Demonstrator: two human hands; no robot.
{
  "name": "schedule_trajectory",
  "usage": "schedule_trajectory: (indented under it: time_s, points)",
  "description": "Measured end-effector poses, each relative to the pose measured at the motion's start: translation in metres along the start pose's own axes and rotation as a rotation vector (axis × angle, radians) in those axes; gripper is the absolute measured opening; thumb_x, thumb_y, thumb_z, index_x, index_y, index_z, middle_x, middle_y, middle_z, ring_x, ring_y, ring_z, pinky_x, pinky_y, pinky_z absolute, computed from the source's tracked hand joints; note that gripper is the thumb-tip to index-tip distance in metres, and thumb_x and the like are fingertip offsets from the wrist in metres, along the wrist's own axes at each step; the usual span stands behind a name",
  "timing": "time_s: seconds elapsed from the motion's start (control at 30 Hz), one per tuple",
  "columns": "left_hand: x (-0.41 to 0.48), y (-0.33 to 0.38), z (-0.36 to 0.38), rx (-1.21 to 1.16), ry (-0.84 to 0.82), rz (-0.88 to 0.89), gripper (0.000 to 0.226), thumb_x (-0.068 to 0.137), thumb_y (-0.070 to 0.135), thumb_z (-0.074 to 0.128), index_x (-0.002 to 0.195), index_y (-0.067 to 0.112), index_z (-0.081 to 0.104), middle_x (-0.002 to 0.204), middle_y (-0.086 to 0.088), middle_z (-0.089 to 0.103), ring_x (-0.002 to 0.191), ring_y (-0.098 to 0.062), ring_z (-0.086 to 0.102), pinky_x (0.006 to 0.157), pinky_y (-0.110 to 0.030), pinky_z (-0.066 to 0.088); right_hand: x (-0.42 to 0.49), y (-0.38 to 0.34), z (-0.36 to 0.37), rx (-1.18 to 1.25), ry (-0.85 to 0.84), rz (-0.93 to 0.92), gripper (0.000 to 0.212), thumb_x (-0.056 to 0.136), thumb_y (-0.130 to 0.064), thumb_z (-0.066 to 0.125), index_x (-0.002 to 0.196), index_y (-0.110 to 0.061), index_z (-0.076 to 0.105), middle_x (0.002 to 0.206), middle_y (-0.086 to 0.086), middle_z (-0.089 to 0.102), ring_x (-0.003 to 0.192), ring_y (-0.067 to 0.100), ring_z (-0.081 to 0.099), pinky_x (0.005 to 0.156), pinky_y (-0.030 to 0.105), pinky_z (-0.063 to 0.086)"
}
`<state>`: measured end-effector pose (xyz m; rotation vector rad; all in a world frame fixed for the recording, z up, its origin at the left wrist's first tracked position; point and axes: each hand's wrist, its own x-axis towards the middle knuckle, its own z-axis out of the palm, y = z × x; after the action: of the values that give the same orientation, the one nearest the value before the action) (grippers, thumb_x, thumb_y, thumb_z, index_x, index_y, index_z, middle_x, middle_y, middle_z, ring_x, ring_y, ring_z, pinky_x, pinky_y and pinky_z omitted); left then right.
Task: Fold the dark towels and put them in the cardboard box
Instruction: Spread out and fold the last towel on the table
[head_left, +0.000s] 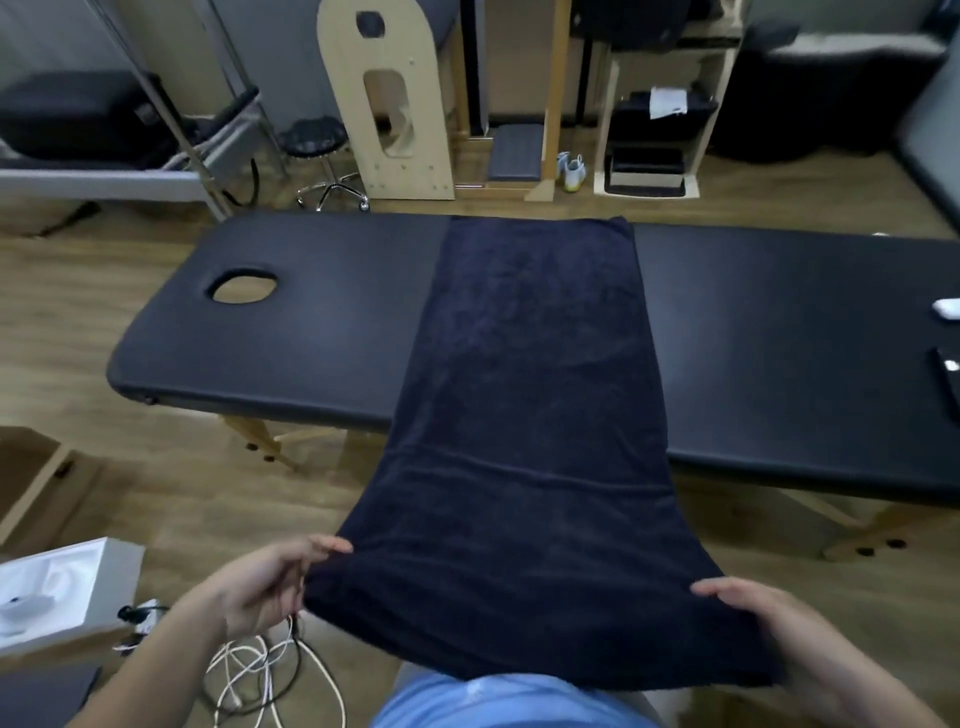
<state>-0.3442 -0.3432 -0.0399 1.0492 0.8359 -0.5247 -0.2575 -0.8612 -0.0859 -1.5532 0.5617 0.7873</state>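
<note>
Blue shirt (498, 701) at bottom centre, closest of all. Just above, left hand (260, 587) at lower left, thumb and fingers pinched on one near corner of dark towel (530, 415); right hand (769, 618) at lower right, fingers curled over the other near corner. Towel stretched from both hands up the middle of the frame, far half flat across massage table (285, 332), near half hanging between table edge and body.

Likely step: first fold, end to end. Keep both corners level and taut, carry them up to meet the far edge near top centre, match corners before letting go, then smooth flat from the crease outward. Avoid dragging the far half off the pad.

Count: one towel in view, two hands, one table with one face hole (241, 285), one stool (322, 156), one white box (52, 592) at lower left, two small objects (946, 309) at right edge, too cropped to name. Tangled cables (260, 670), number impossible to tell. Brown shape at middle left edge, probably cardboard box (26, 478), mostly cut off.
</note>
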Motion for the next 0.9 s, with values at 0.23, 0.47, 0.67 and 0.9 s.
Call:
schedule_trajectory:
  time_s: [0.23, 0.47, 0.67, 0.9]
  points:
    - [0.016, 0.029, 0.0, 0.195, 0.013, 0.186, 0.046, 0.072, -0.031, 0.059, 0.116, -0.018, 0.059, 0.085, -0.02, 0.065, 0.078, -0.025, 0.07, 0.077, -0.034, 0.062, 0.003, -0.049, -0.011, 0.579, -0.624, -0.079, 0.055, 0.092, 0.005, -0.005, 0.144, 0.01, -0.021, 0.145, 0.04, -0.025, 0.139, 0.054, -0.014, 0.117, 0.051, -0.016]
    - [0.072, 0.134, 0.015, 0.435, 0.199, 0.475, 0.042, 0.072, -0.021, 0.057, 0.078, 0.014, 0.079, 0.084, -0.009, 0.075, 0.075, -0.011, 0.07, 0.066, -0.017, 0.056, 0.058, -0.147, -0.007, 0.563, -0.63, -0.185, 0.056, 0.089, 0.026, 0.003, 0.145, 0.02, -0.001, 0.151, 0.041, 0.007, 0.144, 0.051, 0.008, 0.119, 0.055, -0.004]
    - [0.234, 0.248, 0.054, 0.15, 0.086, 0.256, 0.022, 0.1, 0.037, 0.053, 0.092, 0.022, 0.067, 0.083, 0.002, 0.065, 0.077, -0.013, 0.063, 0.073, -0.029, 0.048, 0.206, -0.269, 0.006, 0.366, -0.239, -0.098, 0.042, 0.099, -0.002, 0.022, 0.125, 0.009, 0.053, 0.157, 0.024, 0.024, 0.145, 0.04, 0.025, 0.115, 0.06, 0.024]
    - [0.3, 0.244, 0.05, 0.322, 0.105, 0.014, 0.031, 0.089, 0.028, 0.072, 0.112, 0.009, 0.063, 0.113, -0.007, 0.075, 0.11, -0.028, 0.068, 0.097, -0.043, 0.053, 0.261, -0.231, 0.048, -0.303, 0.442, 0.169, 0.05, 0.079, -0.02, 0.081, 0.118, -0.013, 0.051, 0.106, 0.003, 0.061, 0.089, 0.021, 0.06, 0.077, 0.04, 0.049]
